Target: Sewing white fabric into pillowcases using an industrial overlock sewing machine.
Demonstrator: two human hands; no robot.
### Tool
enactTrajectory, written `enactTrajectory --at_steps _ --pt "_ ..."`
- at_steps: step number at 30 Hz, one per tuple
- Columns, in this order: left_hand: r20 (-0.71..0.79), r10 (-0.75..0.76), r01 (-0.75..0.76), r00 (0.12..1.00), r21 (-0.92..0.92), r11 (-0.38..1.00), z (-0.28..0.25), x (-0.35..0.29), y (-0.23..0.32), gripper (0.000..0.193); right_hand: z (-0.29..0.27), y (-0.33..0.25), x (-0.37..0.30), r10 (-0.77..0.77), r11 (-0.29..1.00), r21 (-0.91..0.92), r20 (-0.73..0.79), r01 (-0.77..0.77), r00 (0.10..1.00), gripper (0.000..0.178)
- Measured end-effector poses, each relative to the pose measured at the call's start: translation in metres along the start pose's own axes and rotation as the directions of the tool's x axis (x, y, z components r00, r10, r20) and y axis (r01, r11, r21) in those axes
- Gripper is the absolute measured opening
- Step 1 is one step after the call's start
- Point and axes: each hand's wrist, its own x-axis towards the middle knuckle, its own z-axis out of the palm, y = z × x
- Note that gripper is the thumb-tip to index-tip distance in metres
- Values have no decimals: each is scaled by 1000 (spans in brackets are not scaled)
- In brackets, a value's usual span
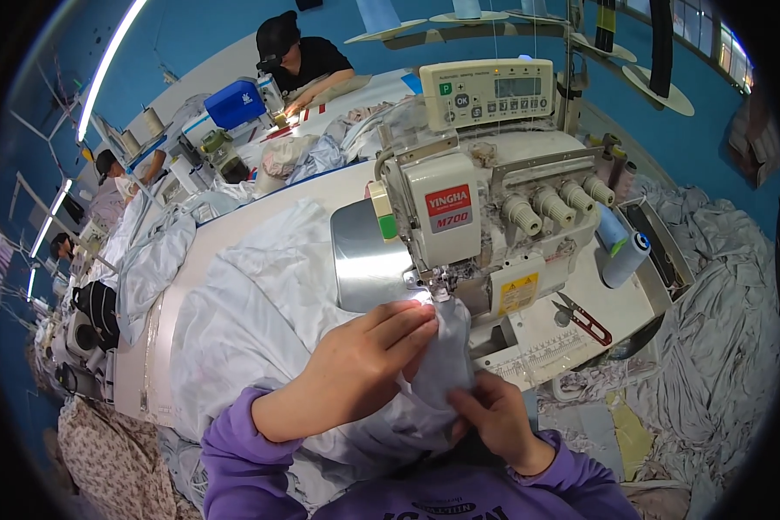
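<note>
A white overlock sewing machine (446, 212) stands in front of me, its lamp lighting the presser foot (442, 284). White fabric (251, 286) spreads over the table on the left and runs up to the foot. Close to the foot, my left hand (368, 360) pinches the fabric between bent fingers. My right hand (498, 420) is lower and to the right, its thumb and fingers closed on the hanging edge of the same fabric. The fabric hides some of the left fingertips. A metal plate (368, 251) lies left of the needle area.
Red-handled thread snips (585, 321) lie on the machine's right side, near a blue thread cone (626, 260). Heaped grey fabric (719, 303) fills the right. Across the table, a person (299, 65) works at another machine; more people sit far left. Thread stands (390, 30) rise behind.
</note>
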Motion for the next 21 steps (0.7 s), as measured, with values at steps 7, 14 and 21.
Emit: enactTrajectory --at_steps 7,14,21 --pt "-63 -28 31 998 40 999 9 1 3 36 -6 1 -3 -103 994 3 -161 105 982 11" --pt "-21 -67 68 998 24 997 7 -3 5 38 -8 0 -3 -114 994 -9 -136 113 984 11" --pt "30 -78 78 997 -1 997 2 -8 -10 49 -4 -8 6 -108 994 -43 -105 104 989 11"
